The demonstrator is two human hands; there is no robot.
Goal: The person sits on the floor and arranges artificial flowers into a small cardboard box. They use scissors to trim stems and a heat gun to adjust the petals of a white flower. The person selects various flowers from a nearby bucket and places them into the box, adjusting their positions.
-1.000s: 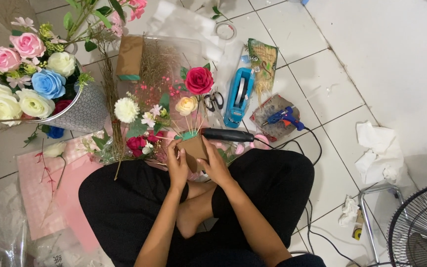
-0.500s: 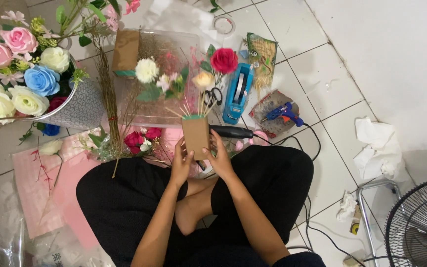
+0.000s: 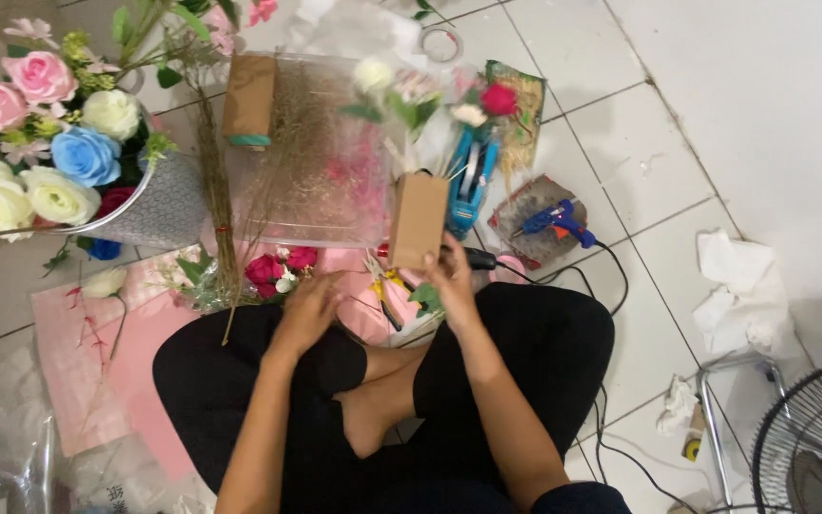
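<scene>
White tile floor [image 3: 677, 124]; right hand [image 3: 449, 276] grips brown flower-filled box [image 3: 418, 221]; left hand [image 3: 308, 309] open.

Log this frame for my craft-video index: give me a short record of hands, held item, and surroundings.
setting: white tiled floor, person seated cross-legged
right hand: holds brown box with flowers in it, raised
left hand: empty, low near red blooms
ahead: clear tub with dried stems
left side: rose basket, pink paper
right side: blue glue gun, fan
</scene>
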